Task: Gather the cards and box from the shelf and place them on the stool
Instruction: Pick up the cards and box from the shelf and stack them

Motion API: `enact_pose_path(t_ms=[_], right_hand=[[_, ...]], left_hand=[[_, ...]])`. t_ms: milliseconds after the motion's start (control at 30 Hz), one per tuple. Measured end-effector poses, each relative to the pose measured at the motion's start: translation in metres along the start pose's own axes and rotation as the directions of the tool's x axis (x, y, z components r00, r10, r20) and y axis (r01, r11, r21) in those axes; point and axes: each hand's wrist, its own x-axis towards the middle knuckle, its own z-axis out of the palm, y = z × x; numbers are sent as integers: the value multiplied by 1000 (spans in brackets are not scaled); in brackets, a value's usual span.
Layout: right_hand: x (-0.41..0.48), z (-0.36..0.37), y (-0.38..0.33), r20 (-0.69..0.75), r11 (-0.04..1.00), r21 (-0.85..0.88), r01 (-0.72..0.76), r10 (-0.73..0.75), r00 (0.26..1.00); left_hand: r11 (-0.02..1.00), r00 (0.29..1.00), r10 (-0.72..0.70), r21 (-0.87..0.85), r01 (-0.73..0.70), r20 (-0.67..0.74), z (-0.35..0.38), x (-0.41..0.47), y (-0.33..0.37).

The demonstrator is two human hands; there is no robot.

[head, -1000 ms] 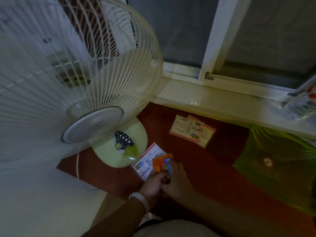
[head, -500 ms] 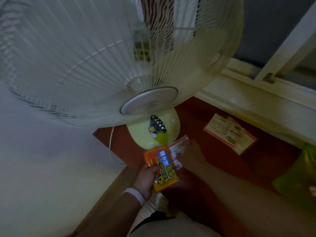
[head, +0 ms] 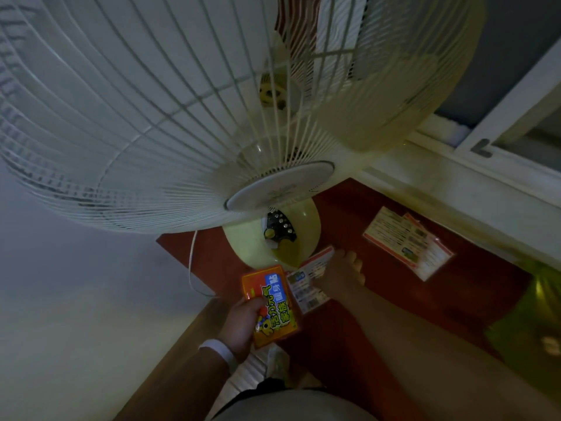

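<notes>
under right hand (head: 344, 276) fingers: card (head: 306, 284); left hand (head: 243, 323) grips box (head: 270, 305).

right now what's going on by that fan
A person is picking up cards from a red shelf. The left hand holds an orange box. The right hand rests on a card lying beside the fan's base. Two more cards lie farther right, untouched.
</notes>
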Motion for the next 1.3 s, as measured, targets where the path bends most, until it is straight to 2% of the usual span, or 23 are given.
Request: enact_pose_path(t_ms=[133, 233, 367, 467, 600, 700, 767, 833, 900, 967, 1033, 1167, 1300], right_hand=[[-6, 4, 3, 12, 997, 52, -61, 60, 998], [-12, 7, 15, 47, 977, 196, -85, 78, 996], [-27, 11, 36, 49, 919, 391, 45, -70, 996], [-40, 9, 50, 49, 834, 552, -6, -25, 998], [-59, -14, 65, -45, 791, 612, 10, 22, 999], [-79, -38, 69, -227, 814, 558, 163, -39, 973], [-94, -50, 70, -344, 862, 423, 279, -132, 930], [-108, -59, 70, -401, 878, 281, 387, -259, 879], [-117, -63, 73, -402, 861, 206, 464, -358, 843], [-121, -61, 78, -352, 850, 140, 508, -437, 828], [-123, -60, 86, -271, 853, 63, 519, -486, 831], [-125, -60, 100, -177, 847, -10, 532, -525, 832], [-117, -55, 111, -193, 830, 40, 556, -539, 820]], left_hand=[[1000, 999, -19, -2, 19, 30, 3, 2, 1], [1000, 999, -24, 20, 24, 36, 5, 1, 1], [998, 996, -50, 38, 48, 67, 9, -4, -1], [995, 993, -77, 69, 71, 94, 16, -8, -3], [993, 975, -99, 88, 83, 199, 29, -11, -8], [996, 957, -75, 58, 61, 281, 51, -18, -6], [993, 944, -103, 87, 80, 314, 71, -30, 1], [993, 926, -115, 16, 118, 358, 86, -26, 5], [986, 904, -114, -62, 153, 412, 102, -25, 12], [993, 927, -39, -88, 77, 372, 110, -27, 14], [991, 928, -36, -103, 80, 371, 120, -26, 15], [998, 888, -47, -14, 60, 457, 135, -34, 16], [996, 889, -86, 66, 63, 450, 151, -36, 13]])
